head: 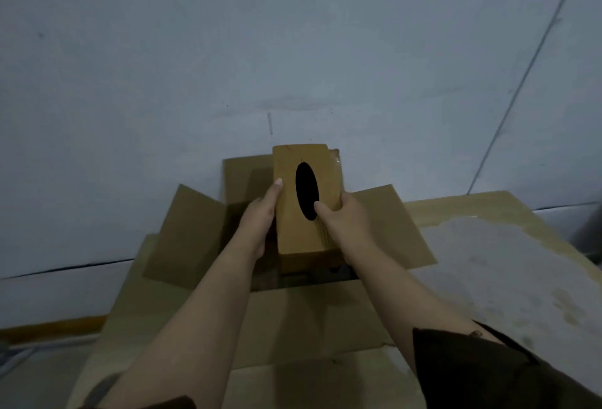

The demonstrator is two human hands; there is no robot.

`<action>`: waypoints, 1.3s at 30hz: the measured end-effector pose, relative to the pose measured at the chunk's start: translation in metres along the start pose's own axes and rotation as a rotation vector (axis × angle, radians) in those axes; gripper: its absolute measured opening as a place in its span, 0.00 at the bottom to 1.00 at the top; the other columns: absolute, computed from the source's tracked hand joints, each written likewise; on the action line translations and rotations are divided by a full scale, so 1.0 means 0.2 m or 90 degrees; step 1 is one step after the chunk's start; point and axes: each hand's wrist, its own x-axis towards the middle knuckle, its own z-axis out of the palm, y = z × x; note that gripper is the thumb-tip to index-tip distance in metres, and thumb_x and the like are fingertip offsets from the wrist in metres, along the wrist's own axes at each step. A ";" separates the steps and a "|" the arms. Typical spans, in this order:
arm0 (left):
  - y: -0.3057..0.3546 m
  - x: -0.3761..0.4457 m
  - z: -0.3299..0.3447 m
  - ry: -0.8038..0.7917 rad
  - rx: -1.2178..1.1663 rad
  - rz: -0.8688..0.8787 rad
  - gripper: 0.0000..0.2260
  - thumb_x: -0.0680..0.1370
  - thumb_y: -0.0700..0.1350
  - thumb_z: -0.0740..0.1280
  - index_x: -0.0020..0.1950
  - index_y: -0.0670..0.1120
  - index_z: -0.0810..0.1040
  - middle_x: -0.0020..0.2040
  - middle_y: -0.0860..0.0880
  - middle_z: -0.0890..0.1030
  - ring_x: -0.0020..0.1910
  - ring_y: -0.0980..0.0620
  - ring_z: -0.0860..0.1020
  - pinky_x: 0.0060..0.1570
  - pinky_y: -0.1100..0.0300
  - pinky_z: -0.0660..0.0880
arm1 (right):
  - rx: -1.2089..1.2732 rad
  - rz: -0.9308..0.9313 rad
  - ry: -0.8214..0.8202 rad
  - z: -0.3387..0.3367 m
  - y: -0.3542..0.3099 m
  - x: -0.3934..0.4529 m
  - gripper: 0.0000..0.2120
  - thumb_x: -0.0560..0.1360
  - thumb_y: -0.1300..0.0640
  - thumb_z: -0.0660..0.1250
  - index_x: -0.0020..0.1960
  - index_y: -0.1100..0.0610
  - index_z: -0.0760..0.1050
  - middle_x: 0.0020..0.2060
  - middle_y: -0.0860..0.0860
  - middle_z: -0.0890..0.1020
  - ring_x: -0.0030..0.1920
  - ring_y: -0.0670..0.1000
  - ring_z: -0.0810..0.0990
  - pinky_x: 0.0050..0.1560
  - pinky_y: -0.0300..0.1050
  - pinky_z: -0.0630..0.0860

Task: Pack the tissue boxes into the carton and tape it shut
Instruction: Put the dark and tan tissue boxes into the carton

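A brown tissue box (293,232) with a dark oval slot on top is held over the open mouth of a cardboard carton (192,232). My left hand (260,216) presses flat against the box's left side. My right hand (342,218) grips its right side, with the thumb at the edge of the slot. All the carton's flaps are spread outward; the near flap (312,320) lies under my forearms. The carton's inside is dark and mostly hidden by the box.
The carton stands against a pale grey wall (293,50). To the right lies a worn tabletop (508,262) with a patchy grey and yellowish surface. A lower pale surface with a yellow strip (52,327) shows at the left.
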 end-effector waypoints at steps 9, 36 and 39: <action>-0.24 0.01 -0.23 0.106 0.114 -0.008 0.24 0.77 0.56 0.66 0.71 0.51 0.71 0.61 0.50 0.79 0.56 0.49 0.78 0.54 0.51 0.78 | -0.036 0.057 -0.036 0.36 0.21 0.03 0.20 0.74 0.48 0.68 0.63 0.55 0.72 0.49 0.50 0.78 0.47 0.50 0.76 0.50 0.49 0.79; -0.47 0.16 -0.29 0.124 0.461 -0.102 0.26 0.80 0.47 0.63 0.76 0.42 0.61 0.77 0.45 0.62 0.75 0.45 0.63 0.71 0.56 0.62 | -0.270 0.262 -0.305 0.66 0.58 0.32 0.12 0.80 0.58 0.58 0.55 0.62 0.76 0.52 0.59 0.80 0.49 0.56 0.78 0.37 0.41 0.72; -0.40 0.11 -0.32 0.144 0.492 0.036 0.22 0.80 0.44 0.62 0.75 0.43 0.66 0.77 0.47 0.61 0.75 0.48 0.61 0.69 0.63 0.59 | -0.226 0.269 -0.307 0.67 0.54 0.30 0.07 0.79 0.60 0.57 0.49 0.59 0.75 0.45 0.57 0.78 0.41 0.54 0.75 0.32 0.40 0.69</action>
